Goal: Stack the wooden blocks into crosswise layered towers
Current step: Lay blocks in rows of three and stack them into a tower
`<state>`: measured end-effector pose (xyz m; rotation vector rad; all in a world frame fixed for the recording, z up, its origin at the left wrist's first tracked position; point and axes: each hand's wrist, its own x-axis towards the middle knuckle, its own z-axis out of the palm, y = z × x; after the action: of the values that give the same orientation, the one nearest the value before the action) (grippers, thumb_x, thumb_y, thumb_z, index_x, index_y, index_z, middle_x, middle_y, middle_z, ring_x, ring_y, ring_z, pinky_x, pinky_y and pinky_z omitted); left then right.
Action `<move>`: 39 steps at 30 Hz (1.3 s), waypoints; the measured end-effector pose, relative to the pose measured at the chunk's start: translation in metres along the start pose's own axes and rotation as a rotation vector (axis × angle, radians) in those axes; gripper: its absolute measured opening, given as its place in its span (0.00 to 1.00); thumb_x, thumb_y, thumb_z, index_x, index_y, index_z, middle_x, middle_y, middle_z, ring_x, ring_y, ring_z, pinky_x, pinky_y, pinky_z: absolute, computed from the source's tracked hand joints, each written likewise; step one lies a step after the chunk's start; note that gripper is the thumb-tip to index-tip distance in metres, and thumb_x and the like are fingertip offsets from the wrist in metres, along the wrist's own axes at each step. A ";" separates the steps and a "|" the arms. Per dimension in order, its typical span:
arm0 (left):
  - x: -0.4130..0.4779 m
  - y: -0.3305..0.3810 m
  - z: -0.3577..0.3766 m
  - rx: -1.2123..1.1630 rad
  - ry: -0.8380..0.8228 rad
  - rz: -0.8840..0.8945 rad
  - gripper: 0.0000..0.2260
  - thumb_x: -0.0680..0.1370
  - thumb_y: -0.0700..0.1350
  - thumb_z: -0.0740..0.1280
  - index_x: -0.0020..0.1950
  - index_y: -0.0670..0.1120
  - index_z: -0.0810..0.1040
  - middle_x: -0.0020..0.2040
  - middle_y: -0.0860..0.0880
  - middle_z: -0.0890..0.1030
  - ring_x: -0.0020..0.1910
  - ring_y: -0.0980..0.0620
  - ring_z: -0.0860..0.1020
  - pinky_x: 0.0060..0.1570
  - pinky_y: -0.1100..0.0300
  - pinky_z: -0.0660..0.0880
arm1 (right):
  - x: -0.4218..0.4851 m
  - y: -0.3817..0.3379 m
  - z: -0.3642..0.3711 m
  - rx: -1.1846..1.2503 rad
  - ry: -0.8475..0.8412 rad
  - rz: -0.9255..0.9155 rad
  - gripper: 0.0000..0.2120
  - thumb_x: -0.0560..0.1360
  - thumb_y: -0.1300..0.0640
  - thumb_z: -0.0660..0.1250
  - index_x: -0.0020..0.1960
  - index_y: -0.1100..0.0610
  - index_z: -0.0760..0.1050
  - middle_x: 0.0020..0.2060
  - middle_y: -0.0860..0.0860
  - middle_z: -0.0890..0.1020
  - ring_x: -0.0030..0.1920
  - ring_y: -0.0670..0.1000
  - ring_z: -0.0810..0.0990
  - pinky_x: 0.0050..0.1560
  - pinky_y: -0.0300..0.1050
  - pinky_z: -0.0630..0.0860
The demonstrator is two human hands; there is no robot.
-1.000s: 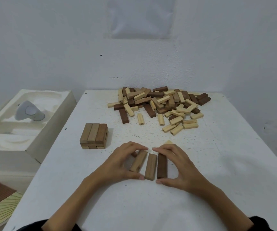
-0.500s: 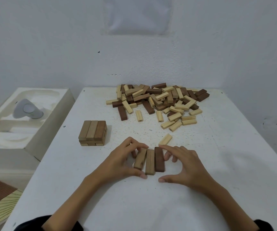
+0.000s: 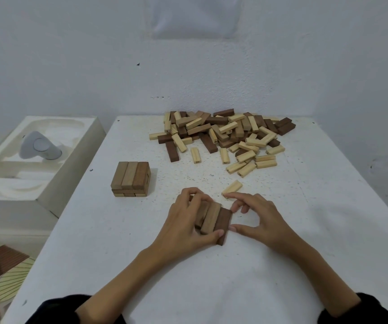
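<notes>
Three wooden blocks [image 3: 213, 216] lie side by side in a row on the white table [image 3: 211, 288], two tan and one dark [image 3: 224, 220] on the right. My left hand [image 3: 184, 226] grips the row, thumb at its near end and fingers curled over the far end. My right hand [image 3: 258, 218] pinches the dark block's right side between thumb and curled fingers. A short crosswise tower [image 3: 131, 178] stands to the left. One pale block [image 3: 232, 187] lies just beyond my right index finger. A loose pile of blocks [image 3: 225, 134] covers the far centre of the table.
A white moulded box [image 3: 71, 164] with a grey object [image 3: 39, 146] in it stands off the table's left edge. A white wall rises behind the table. Patterned floor shows at the lower left.
Both hands have pushed the three blocks together into a tight row and turned it slightly clockwise. My left hand has closed further over the row.
</notes>
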<state>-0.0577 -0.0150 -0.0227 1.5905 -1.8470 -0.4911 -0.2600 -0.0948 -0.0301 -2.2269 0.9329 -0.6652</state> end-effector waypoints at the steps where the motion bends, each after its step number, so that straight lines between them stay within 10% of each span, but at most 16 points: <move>1: 0.001 0.000 -0.001 -0.020 -0.028 0.013 0.27 0.66 0.63 0.67 0.62 0.54 0.69 0.59 0.58 0.64 0.58 0.59 0.68 0.56 0.60 0.70 | 0.000 0.000 -0.001 0.007 0.000 0.000 0.26 0.64 0.37 0.67 0.62 0.36 0.68 0.50 0.36 0.77 0.48 0.43 0.73 0.52 0.50 0.72; 7: 0.014 -0.006 -0.019 -0.121 -0.286 0.034 0.30 0.70 0.60 0.66 0.69 0.55 0.63 0.64 0.58 0.67 0.64 0.60 0.67 0.61 0.60 0.70 | 0.000 0.004 -0.012 -0.003 -0.049 0.008 0.26 0.64 0.36 0.66 0.61 0.35 0.68 0.49 0.36 0.76 0.52 0.41 0.70 0.53 0.35 0.68; 12: 0.004 0.000 -0.010 0.141 -0.219 0.010 0.40 0.64 0.73 0.61 0.72 0.57 0.58 0.65 0.61 0.62 0.63 0.63 0.60 0.61 0.65 0.56 | 0.000 0.011 -0.018 -0.029 -0.134 0.075 0.27 0.62 0.31 0.64 0.61 0.33 0.67 0.56 0.34 0.70 0.60 0.37 0.65 0.59 0.36 0.63; 17: 0.000 -0.002 -0.008 0.126 -0.178 0.001 0.36 0.67 0.64 0.67 0.71 0.56 0.59 0.62 0.63 0.64 0.61 0.63 0.59 0.59 0.64 0.56 | 0.001 0.008 -0.019 -0.086 -0.170 0.114 0.29 0.60 0.29 0.63 0.59 0.30 0.64 0.56 0.31 0.64 0.60 0.34 0.59 0.60 0.37 0.61; 22: 0.013 -0.006 -0.024 0.056 -0.339 0.029 0.39 0.70 0.60 0.71 0.75 0.59 0.52 0.67 0.61 0.64 0.66 0.63 0.57 0.65 0.62 0.54 | -0.007 -0.005 -0.016 -0.359 -0.348 0.149 0.46 0.52 0.18 0.52 0.66 0.30 0.45 0.66 0.39 0.53 0.64 0.40 0.50 0.68 0.41 0.51; 28: -0.017 -0.004 -0.027 0.373 -0.324 -0.140 0.50 0.59 0.81 0.34 0.71 0.52 0.25 0.72 0.58 0.28 0.71 0.61 0.29 0.70 0.59 0.31 | -0.032 -0.031 0.016 -0.446 -0.246 0.191 0.57 0.50 0.16 0.28 0.71 0.47 0.30 0.75 0.49 0.42 0.71 0.49 0.35 0.68 0.46 0.31; 34: -0.031 0.007 -0.012 0.469 -0.384 -0.141 0.51 0.59 0.78 0.26 0.73 0.47 0.26 0.73 0.52 0.25 0.70 0.58 0.25 0.72 0.49 0.31 | -0.028 -0.032 0.037 -0.604 -0.116 0.257 0.46 0.71 0.25 0.39 0.69 0.59 0.67 0.63 0.60 0.74 0.62 0.58 0.64 0.59 0.63 0.69; 39: -0.020 0.003 -0.013 0.502 -0.402 -0.124 0.52 0.57 0.78 0.25 0.73 0.47 0.27 0.74 0.51 0.27 0.71 0.57 0.26 0.70 0.48 0.28 | -0.026 -0.032 0.033 -0.626 -0.073 0.253 0.44 0.71 0.25 0.40 0.65 0.57 0.71 0.59 0.57 0.77 0.59 0.56 0.67 0.52 0.61 0.74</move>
<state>-0.0494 0.0070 -0.0158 2.0628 -2.3128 -0.4478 -0.2406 -0.0460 -0.0357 -2.5652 1.5091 -0.1804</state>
